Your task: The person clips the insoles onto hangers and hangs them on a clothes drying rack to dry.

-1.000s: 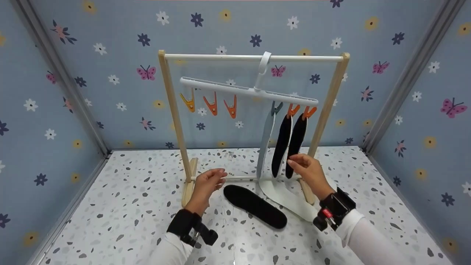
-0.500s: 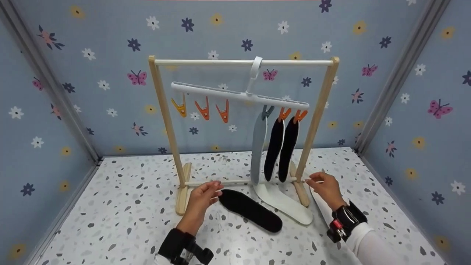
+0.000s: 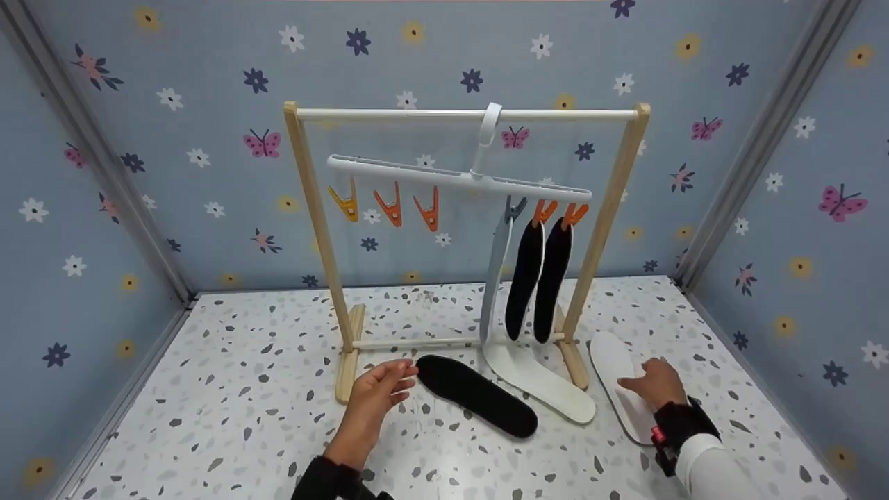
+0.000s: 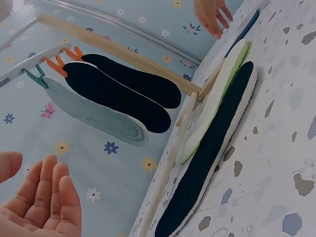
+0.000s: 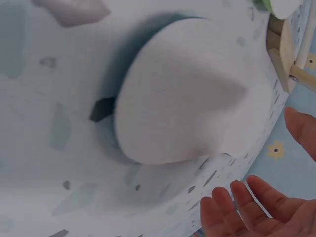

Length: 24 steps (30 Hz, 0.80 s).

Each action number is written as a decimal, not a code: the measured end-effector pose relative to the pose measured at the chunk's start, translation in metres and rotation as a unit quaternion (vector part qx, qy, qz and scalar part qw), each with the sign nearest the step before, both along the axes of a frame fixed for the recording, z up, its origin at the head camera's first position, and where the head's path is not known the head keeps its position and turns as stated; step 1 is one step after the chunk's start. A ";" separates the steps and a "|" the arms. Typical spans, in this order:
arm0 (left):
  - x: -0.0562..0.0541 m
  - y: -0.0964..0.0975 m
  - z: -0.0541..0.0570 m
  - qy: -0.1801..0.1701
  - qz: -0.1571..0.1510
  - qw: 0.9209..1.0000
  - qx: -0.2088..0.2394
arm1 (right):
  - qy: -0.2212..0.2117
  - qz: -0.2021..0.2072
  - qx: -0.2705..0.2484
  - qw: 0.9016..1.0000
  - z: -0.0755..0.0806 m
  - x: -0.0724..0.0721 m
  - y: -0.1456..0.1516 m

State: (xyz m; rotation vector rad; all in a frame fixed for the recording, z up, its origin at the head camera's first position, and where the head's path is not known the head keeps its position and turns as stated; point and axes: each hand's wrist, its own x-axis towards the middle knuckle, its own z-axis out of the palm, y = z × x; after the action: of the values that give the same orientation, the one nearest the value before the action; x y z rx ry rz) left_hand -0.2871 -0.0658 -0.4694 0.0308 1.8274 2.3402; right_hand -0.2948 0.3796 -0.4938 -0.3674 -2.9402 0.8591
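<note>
My right hand [image 3: 656,385] reaches over a white insole [image 3: 612,375] lying on the tabletop at the right. In the right wrist view its fingers are spread and relaxed beside that insole [image 5: 182,94], with nothing gripped. My left hand [image 3: 378,396] hovers left of a black insole [image 3: 478,396], fingertips near its far end, holding nothing; the left wrist view shows the loosely bent fingers [image 4: 69,202]. Behind the black one lies a white insole [image 3: 542,385] with a green edge. Two black insoles [image 3: 524,281] and a grey-blue insole [image 3: 492,278] hang from clips.
A wooden rack [image 3: 323,229] carries a white hanger [image 3: 417,171] tilted down to the right. Three clips hang bare at left: a yellow clip [image 3: 345,203] and two orange clips [image 3: 390,208]. Flowered walls [image 3: 229,173] enclose the speckled tabletop [image 3: 236,389].
My right hand has left the hanging black insole and moved right and down to the white insole on the table. The left hand has shifted slightly lower. The hanging insoles have swung a little.
</note>
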 end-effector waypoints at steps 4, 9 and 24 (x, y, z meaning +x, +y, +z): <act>0.006 0.002 0.001 -0.007 -0.015 1.000 -0.006 | -0.010 -0.009 -0.006 1.000 -0.008 0.009 -0.001; 0.011 0.005 -0.001 -0.012 -0.027 1.000 0.001 | -0.018 -0.033 -0.037 0.999 -0.016 0.013 0.001; 0.022 0.004 -0.006 -0.027 -0.049 0.997 0.046 | -0.061 -0.017 -0.068 0.996 -0.027 0.006 0.025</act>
State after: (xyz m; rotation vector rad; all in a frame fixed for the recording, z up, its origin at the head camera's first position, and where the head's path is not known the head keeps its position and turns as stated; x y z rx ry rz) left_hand -0.2646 -0.0620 -0.4751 0.0672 1.6531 2.3326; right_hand -0.2887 0.4050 -0.5206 -0.4928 -2.9829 1.0736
